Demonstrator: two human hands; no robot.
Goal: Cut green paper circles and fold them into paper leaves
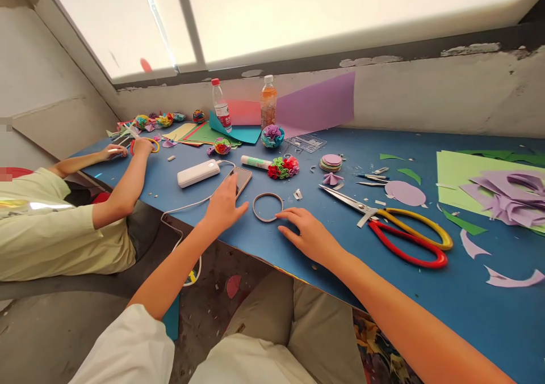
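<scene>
My left hand (223, 202) lies over a phone (243, 182), fingers spread, with a fingertip on or just above its screen. A thin brownish ring (268, 220), like a narrow roll of tape, rests flat on the blue table between my hands. With fingers outstretched, my right hand (309, 233) reaches the ring's right edge, and the fingertips seem to touch it. To the right of that hand lie large scissors (366, 209) with one red and one yellow handle, blades apart. Beyond the ring is a red and green paper flower ball (283, 168) beside a glue stick (255, 161).
A white power bank (198, 173) with a cable sits left of the phone. Purple paper circles (330, 161), a purple oval (405, 193) and green sheets (451, 171) lie rightward. Two bottles (268, 103) stand at the back. A co-worker's hands (142, 144) hold scissors at left.
</scene>
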